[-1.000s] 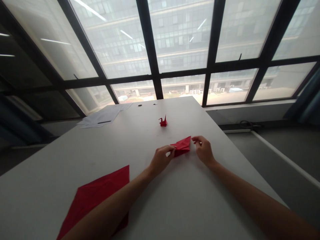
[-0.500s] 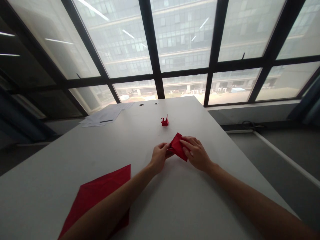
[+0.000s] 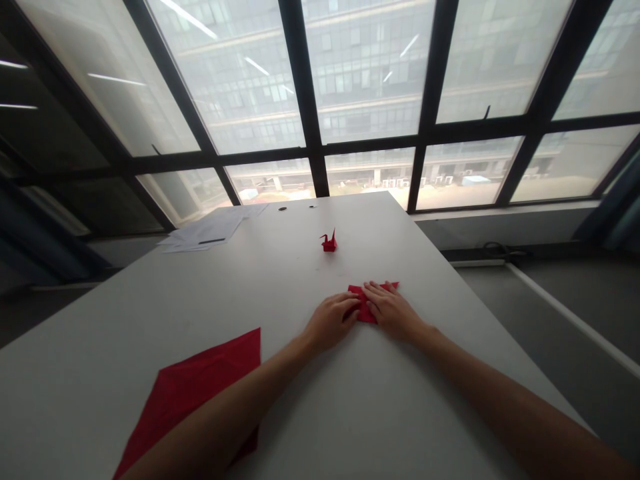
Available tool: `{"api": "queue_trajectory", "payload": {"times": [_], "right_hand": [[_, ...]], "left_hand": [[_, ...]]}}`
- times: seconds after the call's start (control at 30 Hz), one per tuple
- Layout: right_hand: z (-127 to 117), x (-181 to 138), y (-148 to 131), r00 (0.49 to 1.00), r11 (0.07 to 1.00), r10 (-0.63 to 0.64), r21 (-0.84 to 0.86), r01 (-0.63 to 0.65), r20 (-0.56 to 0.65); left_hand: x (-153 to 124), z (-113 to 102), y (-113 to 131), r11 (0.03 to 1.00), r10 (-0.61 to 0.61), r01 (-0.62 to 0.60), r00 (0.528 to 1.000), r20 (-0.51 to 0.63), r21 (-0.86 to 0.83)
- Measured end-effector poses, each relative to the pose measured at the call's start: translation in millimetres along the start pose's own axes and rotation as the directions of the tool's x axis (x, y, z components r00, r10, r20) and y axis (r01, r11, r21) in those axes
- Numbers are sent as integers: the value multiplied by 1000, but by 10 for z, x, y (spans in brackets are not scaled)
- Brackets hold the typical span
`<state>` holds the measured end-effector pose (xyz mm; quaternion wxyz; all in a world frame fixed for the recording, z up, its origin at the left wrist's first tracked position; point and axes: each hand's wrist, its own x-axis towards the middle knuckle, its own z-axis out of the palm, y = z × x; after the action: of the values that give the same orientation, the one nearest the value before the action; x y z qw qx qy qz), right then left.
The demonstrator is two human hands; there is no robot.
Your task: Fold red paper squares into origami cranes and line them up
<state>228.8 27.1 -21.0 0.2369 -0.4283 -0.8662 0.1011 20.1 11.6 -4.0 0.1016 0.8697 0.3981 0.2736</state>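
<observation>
A small piece of folded red paper lies flat on the white table in front of me, partly covered by both hands. My left hand rests over its left edge, fingers extended and thumb apart. Across the middle and right part lies my right hand, its fingers flat on the paper. One pointed corner sticks out beyond the right fingers. Behind the hands stands a small red origami crane. A larger red paper sheet lies at the lower left, partly hidden under my left forearm.
White paper sheets spread over the far left of the table, with a dark pen on them. Two dark round spots mark the table's far end. Large windows rise beyond it, and the table's right edge drops to a grey floor.
The folded paper was raised and tilted between my hands; now it is down flat on the table. My left hand went from pinching its left side to lying over it.
</observation>
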Motion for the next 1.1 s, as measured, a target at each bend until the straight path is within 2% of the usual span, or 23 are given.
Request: {"api": "queue_trajectory", "payload": {"times": [0.1,0.2,0.33,0.47,0.6,0.7,0.77,0.93,1.1], "right_hand": [[-4,-19,48,998,998,60,-17,-61,-10],[-10,-22,109,998,998,52,15,-53,34],[-37,-18,139,996,998,11,60,-17,87],[-61,-23,123,997,996,-18,88,11,78],[-53,-21,131,999,991,21,130,-15,-39],[-56,-15,129,985,990,39,143,-15,-169],[-78,-14,107,981,990,24,140,3,-193],[-155,-36,51,991,986,-75,142,91,-109],[-153,-43,117,996,985,-85,147,86,-12]], "left_hand": [[-5,-29,-25,997,-13,11,999,32,70],[0,-63,-56,996,1,-7,998,65,89],[2,-77,-70,998,21,-25,997,69,58],[-4,-79,-55,997,79,-79,994,71,-7],[-4,-79,-40,996,86,-83,993,83,-43],[-4,-77,-30,999,42,-41,997,68,-2],[-6,-78,-24,999,26,-28,998,57,34],[-4,-104,0,995,-5,-2,998,68,99],[13,-154,38,994,-38,29,996,83,108]]}}
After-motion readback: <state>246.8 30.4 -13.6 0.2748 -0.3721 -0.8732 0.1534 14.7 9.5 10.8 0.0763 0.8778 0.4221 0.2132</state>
